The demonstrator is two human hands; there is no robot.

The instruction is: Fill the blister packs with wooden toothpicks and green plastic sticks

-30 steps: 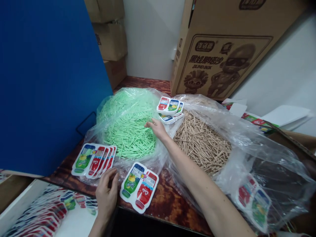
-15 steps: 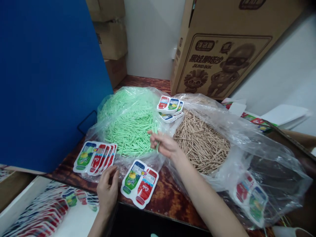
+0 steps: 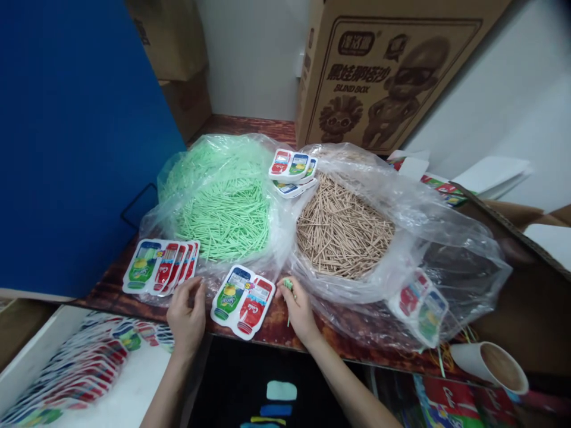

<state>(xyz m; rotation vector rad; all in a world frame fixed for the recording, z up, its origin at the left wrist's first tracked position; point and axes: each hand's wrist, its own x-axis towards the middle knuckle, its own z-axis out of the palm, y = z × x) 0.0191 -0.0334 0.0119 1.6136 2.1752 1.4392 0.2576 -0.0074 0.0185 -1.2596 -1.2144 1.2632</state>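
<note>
My right hand is closed around a few thin light-green sticks, just right of a bottle-shaped card. That card, printed with a green Sprite bottle and a red Cola bottle, lies flat near the table's front edge. My left hand holds nothing, its fingers loosely curled and apart. It rests left of the single card, by a fanned row of similar cards. Behind them, an open clear bag holds a heap of green sticks. To its right, another bag holds brown sticks.
Several cards lie between the bags. One more card shows at the right. A paper cup lies tilted at the front right. A white box of cards is lower left. A blue panel and large carton stand behind.
My right hand has drawn back from the green heap toward the front edge, holding green sticks. My left hand stays beside the fanned cards. The view has tilted down.
</note>
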